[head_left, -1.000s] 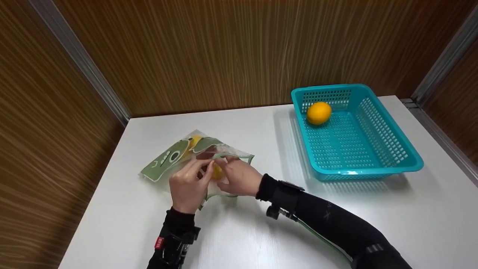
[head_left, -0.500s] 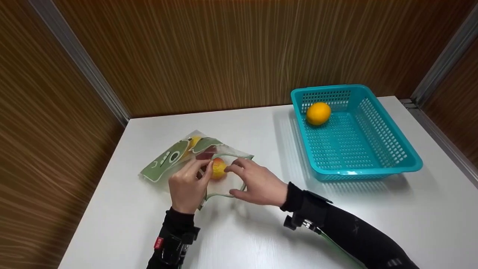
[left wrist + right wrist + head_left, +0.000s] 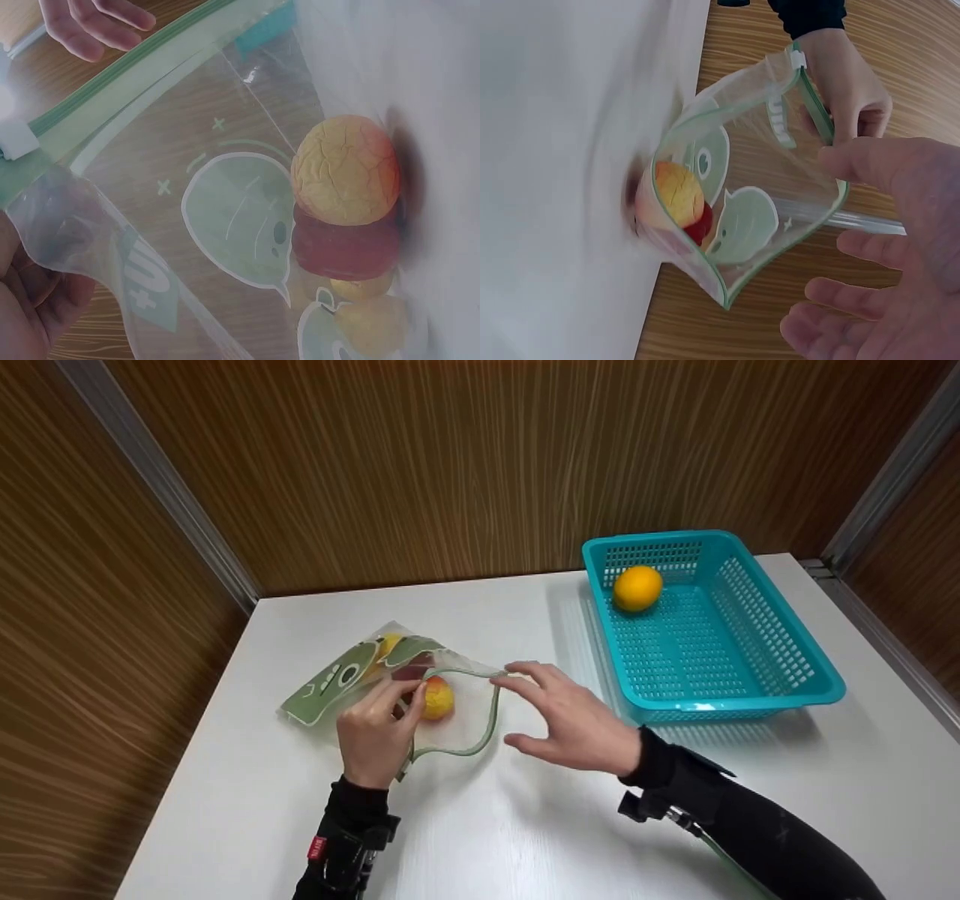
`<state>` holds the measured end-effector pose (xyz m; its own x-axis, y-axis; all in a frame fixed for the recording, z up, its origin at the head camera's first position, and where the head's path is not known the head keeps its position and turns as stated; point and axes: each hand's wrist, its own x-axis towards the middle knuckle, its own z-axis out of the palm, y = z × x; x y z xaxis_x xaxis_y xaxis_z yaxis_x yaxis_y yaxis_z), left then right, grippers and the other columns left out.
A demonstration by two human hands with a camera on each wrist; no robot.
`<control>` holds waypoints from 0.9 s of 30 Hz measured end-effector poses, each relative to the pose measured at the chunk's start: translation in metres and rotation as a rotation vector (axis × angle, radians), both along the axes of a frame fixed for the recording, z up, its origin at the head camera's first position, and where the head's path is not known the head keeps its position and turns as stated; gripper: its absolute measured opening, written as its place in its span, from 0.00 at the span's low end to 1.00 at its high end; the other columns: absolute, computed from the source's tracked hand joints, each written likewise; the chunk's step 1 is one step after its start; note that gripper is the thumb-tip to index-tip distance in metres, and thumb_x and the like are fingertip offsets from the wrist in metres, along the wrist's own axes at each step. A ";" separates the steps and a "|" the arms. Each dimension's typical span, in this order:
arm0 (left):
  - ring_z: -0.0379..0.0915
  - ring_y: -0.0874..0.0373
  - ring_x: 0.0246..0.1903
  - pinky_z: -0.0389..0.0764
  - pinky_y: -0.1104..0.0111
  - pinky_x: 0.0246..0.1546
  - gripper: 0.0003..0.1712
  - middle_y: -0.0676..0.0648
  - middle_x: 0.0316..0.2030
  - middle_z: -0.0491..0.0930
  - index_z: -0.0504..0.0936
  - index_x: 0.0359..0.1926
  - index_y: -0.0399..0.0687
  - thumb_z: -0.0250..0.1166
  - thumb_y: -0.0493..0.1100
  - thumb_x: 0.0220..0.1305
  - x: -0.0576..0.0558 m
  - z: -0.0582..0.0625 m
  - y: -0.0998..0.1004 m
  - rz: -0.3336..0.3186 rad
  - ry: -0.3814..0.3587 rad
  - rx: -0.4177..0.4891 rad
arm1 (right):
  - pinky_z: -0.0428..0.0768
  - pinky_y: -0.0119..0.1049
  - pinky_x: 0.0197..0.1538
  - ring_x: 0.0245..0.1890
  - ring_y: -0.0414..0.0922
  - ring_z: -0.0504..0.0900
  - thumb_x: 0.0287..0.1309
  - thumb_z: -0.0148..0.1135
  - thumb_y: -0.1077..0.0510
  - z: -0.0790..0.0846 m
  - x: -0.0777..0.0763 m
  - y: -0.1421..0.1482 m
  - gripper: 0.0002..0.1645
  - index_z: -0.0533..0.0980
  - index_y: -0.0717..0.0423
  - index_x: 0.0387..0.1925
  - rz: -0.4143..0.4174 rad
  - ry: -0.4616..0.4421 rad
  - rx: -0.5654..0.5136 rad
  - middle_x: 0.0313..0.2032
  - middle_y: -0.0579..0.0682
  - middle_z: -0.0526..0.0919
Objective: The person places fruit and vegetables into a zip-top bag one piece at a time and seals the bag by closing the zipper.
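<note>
A clear zip bag (image 3: 322,701) with green cartoon print lies on the table, its green-edged mouth spread wide toward the right. My left hand (image 3: 375,735) pinches the bag's upper edge between thumb and fingertips. Just inside the mouth sits a wrinkled yellow-red fruit (image 3: 438,699), peach-like. Behind it in the left wrist view are a dark red fruit (image 3: 345,247) and a paler yellow one (image 3: 371,322) seen through the plastic. My right hand (image 3: 577,724) hovers empty right of the mouth, fingers spread, fingertips near the bag's far corner.
A teal plastic basket (image 3: 739,705) stands at the back right with one orange-yellow fruit (image 3: 637,588) in its far left corner. Wood-grain panels (image 3: 420,472) close off the table at the back and sides. A white zip slider (image 3: 798,58) sits at one end of the bag's seal.
My right hand has drawn out of the bag's mouth and moved right, its fingers spreading, empty. The wrinkled fruit has come into view. My left hand keeps its pinch on the bag.
</note>
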<state>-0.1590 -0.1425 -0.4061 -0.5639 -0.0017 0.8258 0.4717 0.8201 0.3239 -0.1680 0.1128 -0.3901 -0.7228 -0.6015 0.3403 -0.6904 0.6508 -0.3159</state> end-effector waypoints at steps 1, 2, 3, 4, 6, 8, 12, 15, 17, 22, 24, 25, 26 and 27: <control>0.77 0.60 0.18 0.72 0.71 0.18 0.05 0.50 0.24 0.84 0.86 0.29 0.46 0.70 0.43 0.53 0.000 0.000 0.000 0.002 0.003 -0.003 | 0.78 0.43 0.60 0.63 0.47 0.71 0.52 0.66 0.40 0.001 0.000 0.004 0.42 0.61 0.37 0.67 -0.012 0.000 -0.003 0.66 0.49 0.67; 0.76 0.60 0.18 0.72 0.71 0.18 0.05 0.50 0.24 0.84 0.86 0.29 0.46 0.70 0.42 0.53 0.000 0.000 0.000 0.003 0.004 -0.004 | 0.77 0.45 0.61 0.65 0.48 0.69 0.52 0.66 0.39 0.002 0.000 0.009 0.43 0.60 0.36 0.68 -0.026 0.000 -0.006 0.67 0.50 0.65; 0.77 0.60 0.18 0.72 0.71 0.18 0.05 0.50 0.24 0.84 0.86 0.29 0.46 0.70 0.42 0.54 0.000 0.000 0.000 0.005 0.003 -0.007 | 0.76 0.47 0.62 0.66 0.49 0.68 0.51 0.66 0.38 0.003 -0.001 0.014 0.45 0.59 0.36 0.69 -0.038 0.002 -0.011 0.69 0.51 0.64; 0.77 0.59 0.18 0.72 0.71 0.18 0.05 0.50 0.24 0.85 0.86 0.29 0.45 0.70 0.42 0.54 0.000 0.000 0.000 0.004 0.003 -0.009 | 0.75 0.49 0.63 0.67 0.50 0.67 0.51 0.66 0.38 0.004 -0.002 0.018 0.46 0.58 0.36 0.70 -0.054 0.005 -0.013 0.70 0.51 0.62; 0.77 0.60 0.18 0.72 0.72 0.18 0.05 0.50 0.24 0.85 0.86 0.29 0.45 0.71 0.42 0.53 -0.001 -0.001 0.000 0.004 0.009 -0.011 | 0.74 0.52 0.64 0.69 0.51 0.63 0.50 0.66 0.36 0.006 -0.004 0.029 0.49 0.56 0.36 0.71 -0.084 0.011 -0.015 0.72 0.52 0.59; 0.77 0.60 0.18 0.72 0.72 0.18 0.05 0.50 0.25 0.85 0.86 0.29 0.45 0.70 0.42 0.53 -0.001 -0.001 0.000 0.007 0.002 -0.011 | 0.71 0.57 0.65 0.72 0.53 0.59 0.49 0.67 0.35 0.008 -0.008 0.041 0.51 0.55 0.37 0.71 -0.117 0.010 -0.012 0.73 0.53 0.55; 0.77 0.60 0.18 0.73 0.71 0.19 0.05 0.50 0.26 0.85 0.86 0.29 0.45 0.70 0.42 0.53 -0.001 0.000 0.000 0.010 -0.009 -0.009 | 0.66 0.63 0.66 0.74 0.57 0.52 0.47 0.66 0.32 0.013 -0.015 0.067 0.54 0.53 0.38 0.72 -0.193 0.001 0.013 0.75 0.54 0.49; 0.77 0.60 0.18 0.74 0.72 0.19 0.04 0.50 0.26 0.85 0.86 0.29 0.46 0.70 0.42 0.53 0.000 0.001 0.000 0.016 -0.015 -0.016 | 0.64 0.64 0.66 0.73 0.58 0.51 0.46 0.65 0.31 0.017 -0.020 0.086 0.56 0.53 0.39 0.73 -0.243 -0.001 0.021 0.75 0.54 0.47; 0.78 0.60 0.18 0.74 0.73 0.19 0.04 0.50 0.26 0.85 0.86 0.29 0.46 0.71 0.42 0.53 0.000 0.001 -0.001 0.018 -0.014 -0.021 | 0.64 0.63 0.67 0.73 0.59 0.51 0.46 0.65 0.31 0.020 -0.025 0.097 0.56 0.52 0.38 0.73 -0.268 -0.005 0.014 0.75 0.54 0.47; 0.77 0.58 0.19 0.71 0.71 0.19 0.05 0.50 0.26 0.85 0.86 0.29 0.46 0.71 0.42 0.52 -0.001 -0.001 -0.001 0.021 -0.006 -0.011 | 0.63 0.64 0.66 0.72 0.60 0.52 0.48 0.64 0.31 0.029 -0.038 0.124 0.55 0.53 0.42 0.73 -0.346 -0.054 0.011 0.75 0.55 0.46; 0.77 0.58 0.18 0.71 0.71 0.19 0.05 0.49 0.26 0.85 0.86 0.29 0.45 0.71 0.42 0.51 -0.001 -0.001 -0.001 0.014 -0.005 -0.005 | 0.63 0.66 0.65 0.72 0.62 0.51 0.48 0.64 0.31 0.034 -0.044 0.133 0.55 0.52 0.43 0.73 -0.377 -0.090 0.021 0.75 0.55 0.45; 0.77 0.58 0.19 0.72 0.71 0.19 0.05 0.49 0.26 0.85 0.86 0.29 0.45 0.71 0.41 0.51 -0.001 -0.002 -0.001 0.012 -0.003 -0.006 | 0.62 0.67 0.65 0.72 0.62 0.50 0.48 0.64 0.31 0.037 -0.047 0.137 0.55 0.52 0.42 0.73 -0.392 -0.106 0.027 0.76 0.55 0.44; 0.77 0.58 0.18 0.72 0.71 0.19 0.05 0.49 0.26 0.85 0.86 0.29 0.45 0.71 0.41 0.51 -0.001 -0.002 -0.001 0.010 -0.002 -0.005 | 0.61 0.68 0.65 0.72 0.62 0.50 0.49 0.63 0.31 0.039 -0.050 0.141 0.55 0.51 0.42 0.73 -0.404 -0.121 0.032 0.76 0.55 0.43; 0.77 0.58 0.18 0.72 0.70 0.19 0.05 0.49 0.26 0.85 0.86 0.29 0.45 0.71 0.41 0.51 -0.001 -0.002 -0.001 0.010 0.000 -0.005 | 0.60 0.69 0.65 0.72 0.63 0.49 0.49 0.63 0.30 0.041 -0.053 0.145 0.55 0.50 0.41 0.73 -0.416 -0.133 0.039 0.76 0.55 0.43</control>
